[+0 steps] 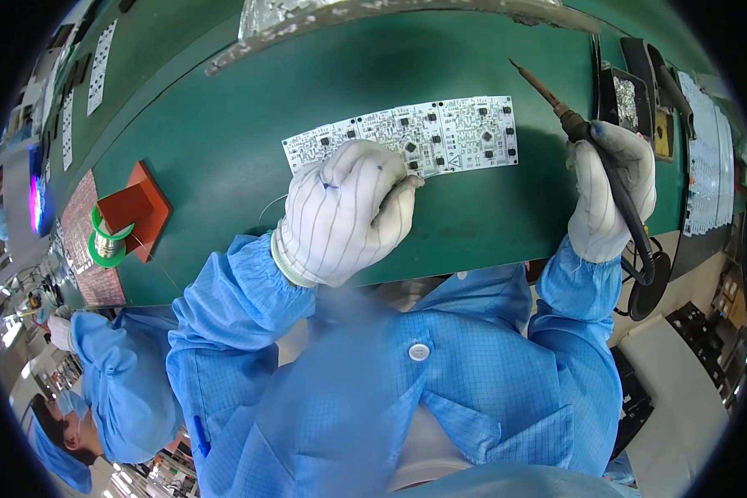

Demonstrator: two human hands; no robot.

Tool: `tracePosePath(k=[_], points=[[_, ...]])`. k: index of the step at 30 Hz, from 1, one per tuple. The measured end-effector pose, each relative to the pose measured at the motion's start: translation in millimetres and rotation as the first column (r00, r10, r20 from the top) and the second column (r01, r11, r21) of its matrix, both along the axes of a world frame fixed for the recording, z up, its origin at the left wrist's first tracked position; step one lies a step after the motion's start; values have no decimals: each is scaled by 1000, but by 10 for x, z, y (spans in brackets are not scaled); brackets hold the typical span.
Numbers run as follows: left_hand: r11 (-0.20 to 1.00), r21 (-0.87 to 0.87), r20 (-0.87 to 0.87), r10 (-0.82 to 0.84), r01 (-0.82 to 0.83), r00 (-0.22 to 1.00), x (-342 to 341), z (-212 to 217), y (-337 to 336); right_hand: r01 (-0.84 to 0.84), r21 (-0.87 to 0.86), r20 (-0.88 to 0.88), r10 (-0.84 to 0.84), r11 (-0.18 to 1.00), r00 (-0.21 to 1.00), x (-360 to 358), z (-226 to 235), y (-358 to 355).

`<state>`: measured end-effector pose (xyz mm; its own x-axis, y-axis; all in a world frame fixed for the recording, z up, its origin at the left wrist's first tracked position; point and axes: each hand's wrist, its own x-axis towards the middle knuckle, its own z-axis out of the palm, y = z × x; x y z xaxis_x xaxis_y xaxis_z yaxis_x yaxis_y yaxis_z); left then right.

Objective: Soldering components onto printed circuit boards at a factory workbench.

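Note:
A long white panel of circuit boards (481, 133) with small black parts lies on the green mat in front of me. Over its left part is my left hand (349, 207), in a striped white glove, its fingers curled into a pinch. A thin solder wire (270, 204) loops into that glove from the left; its tip is hidden by the fingers. To the right of the panel, my gloved right hand (610, 191) grips a soldering iron (574, 123). The iron's tip points up and to the left, raised clear of the boards.
A solder spool (108, 246) with green flanges sits on a red-brown stand (148, 207) at the left. At the right are a tray of silvery scraps (627, 101) and a stack of white boards (707, 166). A co-worker (124, 390) works at the lower left.

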<state>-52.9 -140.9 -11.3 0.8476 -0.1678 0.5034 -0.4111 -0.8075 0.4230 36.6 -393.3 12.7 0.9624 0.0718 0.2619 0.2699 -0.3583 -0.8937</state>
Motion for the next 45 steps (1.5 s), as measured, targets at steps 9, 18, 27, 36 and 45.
tracePosePath(k=[9, 18, 27, 36, 45], points=[[988, 152, 54, 26, -34, 998, -33, -23, -63, -17, -13, 30, 18, 1000, 999, 25, -7, -14], [990, 140, 34, -11, 7, 999, -86, -52, -87, -9, 19, 28, 8, 1000, 1000, 15, -23, -52], [979, 175, 31, 100, -104, 995, -244, 18, 312, -13, 93, 37, 10, 996, 999, -4, -10, 0], [975, 40, 9, 219, -219, 976, -153, 10, 425, -73, 1, 54, 73, 997, 996, -8, -89, 1], [938, 18, -42, 348, -347, 937, -159, 27, 527, -36, 19, 38, 36, 999, 999, -16, -79, 26]])
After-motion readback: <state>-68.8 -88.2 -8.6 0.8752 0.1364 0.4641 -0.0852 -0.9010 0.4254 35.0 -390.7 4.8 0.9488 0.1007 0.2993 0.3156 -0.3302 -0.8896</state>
